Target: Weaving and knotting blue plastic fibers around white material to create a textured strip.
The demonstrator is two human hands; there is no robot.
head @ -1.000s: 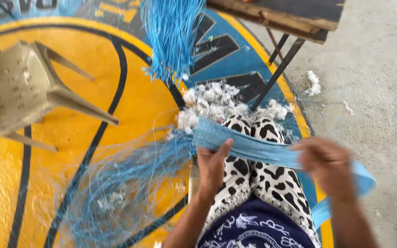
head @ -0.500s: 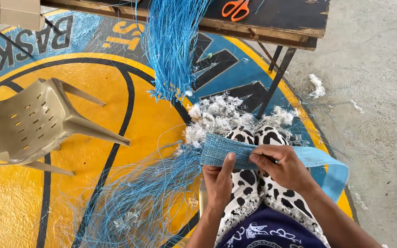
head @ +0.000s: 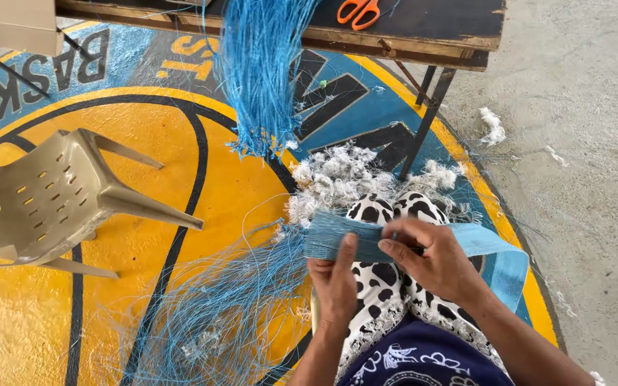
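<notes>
1. Hands: both sit on the blue woven strip (head: 345, 239), which lies across my lap over the black-and-white spotted cloth (head: 388, 293).
2. Left hand (head: 337, 282) grips the strip from below near its frayed end, with the thumb pressed flat on top.
3. Right hand (head: 434, 261) is curled over the strip just beside the left. The fingertips (head: 395, 239) pinch at its top edge. I can't tell whether they hold a single strand or the whole edge.
4. Strip position: the frayed end points left, and the intact part loops off to the right past my knee and folds back.
5. Step in hand, as I judge it: unravelling the strip, pulling threads out at the frayed end.
6. Evidence: loose blue threads (head: 230, 314) fan out from that end over the yellow painted floor (head: 180, 179), and a white fluff pile (head: 337, 171) lies just beyond my knees.
7. Next move calls for: left hand clamped firm, right hand isolating one strand and drawing it out along the strip's length, away from the tangle.
8. Surroundings: a bundle of blue strands (head: 262, 78) hangs off the wooden table (head: 423, 21). Orange scissors (head: 359, 11) lie on the tabletop, well apart from both hands. A tipped beige plastic chair (head: 59, 200) lies to the left.
</notes>
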